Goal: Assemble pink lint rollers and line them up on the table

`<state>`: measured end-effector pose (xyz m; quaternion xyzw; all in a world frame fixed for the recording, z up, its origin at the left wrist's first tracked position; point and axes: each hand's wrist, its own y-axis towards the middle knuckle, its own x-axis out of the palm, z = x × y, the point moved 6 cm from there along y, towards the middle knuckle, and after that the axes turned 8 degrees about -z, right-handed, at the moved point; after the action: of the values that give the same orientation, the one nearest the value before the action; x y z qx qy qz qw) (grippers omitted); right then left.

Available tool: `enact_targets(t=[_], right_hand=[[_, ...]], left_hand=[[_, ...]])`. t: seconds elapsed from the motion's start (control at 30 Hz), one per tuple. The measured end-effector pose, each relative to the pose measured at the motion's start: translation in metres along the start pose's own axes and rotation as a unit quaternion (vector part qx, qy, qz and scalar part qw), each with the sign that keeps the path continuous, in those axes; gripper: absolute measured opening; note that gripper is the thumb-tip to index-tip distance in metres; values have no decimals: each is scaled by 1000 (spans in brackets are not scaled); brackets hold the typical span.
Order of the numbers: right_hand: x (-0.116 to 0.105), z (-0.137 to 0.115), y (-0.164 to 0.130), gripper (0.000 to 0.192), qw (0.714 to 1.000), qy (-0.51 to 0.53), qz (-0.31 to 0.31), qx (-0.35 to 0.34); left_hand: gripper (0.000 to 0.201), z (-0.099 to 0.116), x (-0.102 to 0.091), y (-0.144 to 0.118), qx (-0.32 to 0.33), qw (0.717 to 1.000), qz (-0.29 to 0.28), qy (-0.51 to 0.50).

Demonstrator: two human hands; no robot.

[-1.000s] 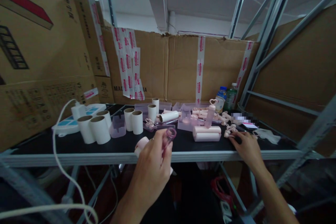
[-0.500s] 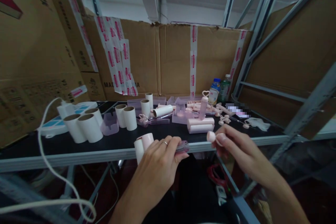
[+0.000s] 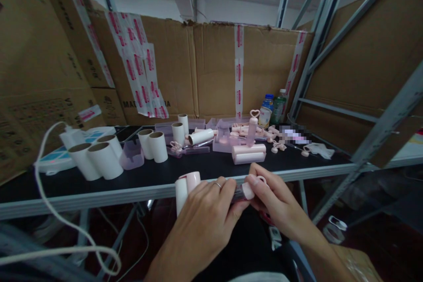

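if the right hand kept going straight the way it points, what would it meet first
The right hand points left with a pink cap at its fingertips; first in line is the handle end held by the left hand, apparently almost touching.

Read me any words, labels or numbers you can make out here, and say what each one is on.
"MAD": start of black print on the back cardboard wall, rest hidden by hanging tape strips.
Print on the left cardboard boxes: too blurred to read.
Red marks on the tape strips: unreadable.
Bottle labels: too small.

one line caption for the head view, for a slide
Left hand grips a lint roller while right hand presses a pink cap onto its handle.
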<state>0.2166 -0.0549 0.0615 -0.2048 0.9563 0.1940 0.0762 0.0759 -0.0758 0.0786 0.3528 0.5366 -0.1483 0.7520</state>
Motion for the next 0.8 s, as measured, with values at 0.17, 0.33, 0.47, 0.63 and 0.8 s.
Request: enact_targets(t=[0.17, 0.33, 0.47, 0.63, 0.8], right_hand=[[1, 8, -4, 36, 990, -70, 118, -15], [-2, 7, -15, 32, 983, -104, 154, -13], [-1, 2, -21, 33, 981, -117, 154, -23], [3, -9, -20, 38, 979, -150, 122, -68], [2, -4, -19, 35, 978, -154, 129, -48]], left_hand=[[13, 5, 1, 2, -7, 998, 24, 52], [20, 14, 0, 0, -7, 998, 24, 60], [20, 20, -1, -1, -18, 999, 6, 39], [16, 22, -3, -3, -23, 1000, -11, 5], [15, 20, -2, -4, -21, 1000, -19, -3]])
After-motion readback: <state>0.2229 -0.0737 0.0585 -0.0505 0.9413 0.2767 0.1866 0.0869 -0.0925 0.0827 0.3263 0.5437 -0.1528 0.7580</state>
